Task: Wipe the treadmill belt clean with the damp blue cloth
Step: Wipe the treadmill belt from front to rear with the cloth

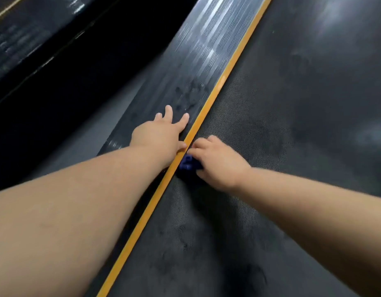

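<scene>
My right hand curled over the damp blue cloth, pressing it onto the treadmill belt tight against the yellow edge strip, where I judged grime gathers. Just beyond, my left hand lay flat with fingers spread on the ribbed side rail, likely bracing my lean.

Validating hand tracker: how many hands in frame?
2: left hand lies flat on the ribbed side rail, left of the orange stripe; right hand grips the blue cloth on the belt, just right of it.
</scene>
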{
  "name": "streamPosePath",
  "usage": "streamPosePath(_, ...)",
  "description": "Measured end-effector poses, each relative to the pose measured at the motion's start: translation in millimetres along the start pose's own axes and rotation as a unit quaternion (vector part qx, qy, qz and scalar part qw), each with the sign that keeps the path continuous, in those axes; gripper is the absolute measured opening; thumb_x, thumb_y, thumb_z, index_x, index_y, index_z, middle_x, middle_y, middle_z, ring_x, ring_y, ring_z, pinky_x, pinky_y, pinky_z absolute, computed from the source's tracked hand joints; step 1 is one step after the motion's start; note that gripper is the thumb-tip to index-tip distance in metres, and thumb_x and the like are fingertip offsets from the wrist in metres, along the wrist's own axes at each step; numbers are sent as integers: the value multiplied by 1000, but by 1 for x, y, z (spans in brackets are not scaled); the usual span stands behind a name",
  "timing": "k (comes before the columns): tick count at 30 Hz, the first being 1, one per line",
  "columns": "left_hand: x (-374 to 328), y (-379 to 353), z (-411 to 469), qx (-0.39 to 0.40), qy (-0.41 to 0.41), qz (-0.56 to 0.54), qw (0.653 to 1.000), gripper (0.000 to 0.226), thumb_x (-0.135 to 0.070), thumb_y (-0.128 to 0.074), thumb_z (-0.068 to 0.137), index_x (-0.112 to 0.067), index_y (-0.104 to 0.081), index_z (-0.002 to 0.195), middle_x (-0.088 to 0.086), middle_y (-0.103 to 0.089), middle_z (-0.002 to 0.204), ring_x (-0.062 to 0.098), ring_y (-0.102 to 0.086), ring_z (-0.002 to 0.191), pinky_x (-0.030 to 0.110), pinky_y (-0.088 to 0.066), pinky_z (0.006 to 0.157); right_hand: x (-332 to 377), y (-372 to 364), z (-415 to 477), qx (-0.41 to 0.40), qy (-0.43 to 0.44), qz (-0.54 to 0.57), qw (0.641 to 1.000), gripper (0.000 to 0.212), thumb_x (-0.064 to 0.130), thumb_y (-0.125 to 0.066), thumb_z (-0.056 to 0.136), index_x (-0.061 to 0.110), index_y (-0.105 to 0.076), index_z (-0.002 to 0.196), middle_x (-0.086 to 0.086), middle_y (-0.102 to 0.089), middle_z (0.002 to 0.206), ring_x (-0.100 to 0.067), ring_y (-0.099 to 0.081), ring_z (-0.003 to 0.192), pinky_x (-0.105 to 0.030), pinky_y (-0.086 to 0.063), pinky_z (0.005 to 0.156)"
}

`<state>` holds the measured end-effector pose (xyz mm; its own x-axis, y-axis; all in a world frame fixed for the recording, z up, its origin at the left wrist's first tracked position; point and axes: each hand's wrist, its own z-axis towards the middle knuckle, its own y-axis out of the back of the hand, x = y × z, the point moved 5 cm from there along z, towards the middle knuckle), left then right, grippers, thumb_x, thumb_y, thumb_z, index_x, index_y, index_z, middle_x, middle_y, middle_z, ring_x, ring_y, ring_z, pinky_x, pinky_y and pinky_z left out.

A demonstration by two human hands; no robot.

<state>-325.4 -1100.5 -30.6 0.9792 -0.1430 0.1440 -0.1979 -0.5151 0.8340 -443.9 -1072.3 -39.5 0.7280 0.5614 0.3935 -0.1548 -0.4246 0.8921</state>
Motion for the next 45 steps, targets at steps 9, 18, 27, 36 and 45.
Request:
streamPosePath(9, -4, -1, 2, 3, -20, 45, 999, 70, -42, -36, 101, -29, 12, 150, 13, 9, 158, 31, -13, 144, 40, -41, 59, -87, 26, -2, -203, -285, 28, 936, 38, 29, -59, 85, 24, -58, 123, -7, -42, 131, -32, -36, 114, -42, -39, 98)
streamPosePath(18, -8, 4, 1, 8, -19, 34, 999, 71, -44, -37, 99, -26, 9, 150, 17, 4, 157, 36, -17, 142, 45, -50, 76, -8, -12, -29, -97, -102, 26, 990, 30, 23, -55, 79, 19, -65, 107, -2, -57, 108, -28, -46, 94, -41, -48, 78)
streamPosePath(27, -7, 4, 6, 3, -31, 33, 999, 72, -44, -38, 99, -25, 9, 151, 18, 4, 158, 35, -9, 144, 49, -47, 92, -106, 26, -14, -188, -329, 6, 925, 41, 12, -51, 84, 20, -56, 124, -3, -49, 133, -32, -39, 115, -39, -36, 96)
streamPosePath(36, -8, 8, 2, -1, -18, 13, 1000, 70, -43, -40, 98, -26, 4, 151, 17, 2, 158, 35, -10, 144, 52, -41, 98, -72, 9, -38, -233, -209, -58, 948, 41, 36, -30, 81, 23, -67, 93, -2, -62, 105, -34, -53, 93, -38, -43, 79)
streamPosePath(45, -45, 4, -12, -158, -192, 120, 961, 57, -39, -45, 96, -19, -27, 146, 19, -18, 152, 34, -5, 143, 46, -19, 112, -44, -23, -75, -255, -247, 35, 934, 22, 25, -51, 79, 20, -68, 92, 0, -64, 101, -31, -54, 90, -38, -41, 88)
